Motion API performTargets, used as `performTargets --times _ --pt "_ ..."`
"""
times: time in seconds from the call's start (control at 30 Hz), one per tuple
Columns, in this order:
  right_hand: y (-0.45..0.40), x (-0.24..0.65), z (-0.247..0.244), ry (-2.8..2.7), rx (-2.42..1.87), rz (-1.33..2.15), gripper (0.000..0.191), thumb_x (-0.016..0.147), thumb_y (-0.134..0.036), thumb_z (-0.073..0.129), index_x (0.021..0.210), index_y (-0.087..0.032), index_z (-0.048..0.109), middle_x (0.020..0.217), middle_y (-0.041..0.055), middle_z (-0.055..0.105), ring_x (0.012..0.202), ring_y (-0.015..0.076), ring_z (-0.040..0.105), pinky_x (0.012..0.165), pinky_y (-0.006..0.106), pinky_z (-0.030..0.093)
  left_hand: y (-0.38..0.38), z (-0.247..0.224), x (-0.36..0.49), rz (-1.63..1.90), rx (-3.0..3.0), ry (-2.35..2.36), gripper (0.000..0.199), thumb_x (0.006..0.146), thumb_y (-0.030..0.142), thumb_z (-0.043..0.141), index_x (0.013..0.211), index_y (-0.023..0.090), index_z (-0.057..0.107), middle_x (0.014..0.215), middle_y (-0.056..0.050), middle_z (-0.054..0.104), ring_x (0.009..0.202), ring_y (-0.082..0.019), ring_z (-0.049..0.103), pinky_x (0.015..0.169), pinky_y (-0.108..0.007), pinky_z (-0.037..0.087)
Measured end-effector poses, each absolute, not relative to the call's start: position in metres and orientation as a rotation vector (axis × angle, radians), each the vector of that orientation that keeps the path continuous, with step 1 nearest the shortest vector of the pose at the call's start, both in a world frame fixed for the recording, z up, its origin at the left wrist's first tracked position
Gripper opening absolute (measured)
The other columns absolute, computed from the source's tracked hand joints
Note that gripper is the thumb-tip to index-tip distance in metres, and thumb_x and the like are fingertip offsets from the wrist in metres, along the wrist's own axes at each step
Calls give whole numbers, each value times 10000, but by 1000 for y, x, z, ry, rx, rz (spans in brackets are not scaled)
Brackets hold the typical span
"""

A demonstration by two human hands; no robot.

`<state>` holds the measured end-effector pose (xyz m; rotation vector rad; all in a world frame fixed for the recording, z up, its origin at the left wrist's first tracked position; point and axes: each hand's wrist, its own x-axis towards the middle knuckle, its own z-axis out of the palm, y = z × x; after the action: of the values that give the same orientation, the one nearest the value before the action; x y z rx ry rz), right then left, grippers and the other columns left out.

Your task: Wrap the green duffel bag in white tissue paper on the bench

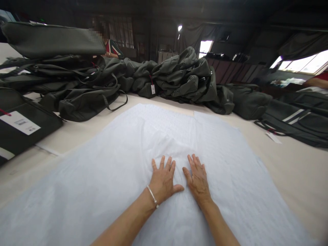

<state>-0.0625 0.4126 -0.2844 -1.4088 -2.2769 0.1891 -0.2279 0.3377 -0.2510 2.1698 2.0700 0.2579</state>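
Observation:
A large white, thin sheet [110, 164] lies spread over the cream tabletop, with soft wrinkles around its middle. My left hand [164, 179] rests palm down on it, fingers spread, a thin bracelet on the wrist. Just to its right, my right hand [197, 177] also lies flat on the sheet, thumb apart from the other fingers. The hands do not touch each other, and neither grips anything visible. What lies under the sheet, if anything, is hidden.
Dark green bags [189, 75] are heaped along the table's far side. A tagged dark bag [28, 119] lies at the left, striped bags [302, 116] at the right. Behind the left pile, a person's arm [111, 54] shows; another arm [317, 82] is at the right edge.

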Motion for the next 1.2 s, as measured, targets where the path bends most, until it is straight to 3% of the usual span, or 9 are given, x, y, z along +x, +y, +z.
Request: performTargets --times 0.23,0.33,0.47,0.67,0.77,0.87,1.03,1.13,1.2 --pt "411 -67 -280 -2402 -1498 178 555 964 -480 346 1433 -190 404 1539 77 325 1451 254 181 1166 535 149 339 -245 -229 241 2163 2055 926 779 774 475 1492 207 307 1566 -135 244 1438 -415 140 1069 -761 89" --pt "409 -69 -277 -2365 -1502 250 540 951 -452 387 1415 -179 430 1532 85 339 1448 255 191 1169 533 122 342 -240 -228 282 2270 1998 920 759 716 588 1491 233 310 1586 -116 186 1462 -358 86 1144 -663 26" --pt "416 -71 -270 -2248 -1514 493 526 891 -388 460 1369 -171 490 1514 86 372 1441 265 214 1173 546 87 347 -232 -225 197 2282 1807 813 792 589 657 1472 281 336 1535 -97 338 1429 -302 256 1162 -595 148" --pt "413 -50 -218 -2067 -1552 614 612 856 -454 433 1366 -119 486 1464 123 440 1400 282 320 1122 503 320 353 -234 -224 86 2242 1822 789 776 569 680 1455 334 354 1543 -81 327 1419 -312 277 1105 -628 244" --pt "364 12 -168 -1905 -1548 612 561 863 -553 420 1287 -220 574 1402 50 526 1338 252 427 1118 437 353 357 -230 -225 17 2217 1834 782 764 538 693 1448 337 370 1543 -64 333 1422 -301 274 1107 -602 258" --pt "288 120 -120 -1642 -1806 457 511 729 -644 566 1111 -325 684 1245 18 651 1193 295 563 1061 426 418 354 -216 -223 -40 2204 1810 742 765 436 701 1434 331 397 1540 -71 337 1418 -300 285 1097 -580 278" --pt "161 294 -71 -1028 -2354 165 537 575 -673 566 905 -282 729 1033 80 729 1011 383 634 928 512 468 360 -207 -224 -61 2234 1747 615 856 333 561 1441 270 384 1550 -125 300 1414 -354 269 1052 -610 279" --pt "121 349 -82 -952 -2388 474 484 498 -653 645 752 -251 734 918 97 743 994 366 641 902 476 482 371 -216 -225 -71 2269 1710 593 867 372 530 1433 259 394 1545 -133 307 1405 -371 283 1034 -592 311" --pt "113 359 -100 -882 -2267 805 515 530 -663 675 792 -226 748 930 103 739 1013 327 645 913 440 484 374 -221 -226 -90 2290 1711 594 867 403 517 1431 265 394 1543 -122 317 1393 -363 311 1019 -573 337"
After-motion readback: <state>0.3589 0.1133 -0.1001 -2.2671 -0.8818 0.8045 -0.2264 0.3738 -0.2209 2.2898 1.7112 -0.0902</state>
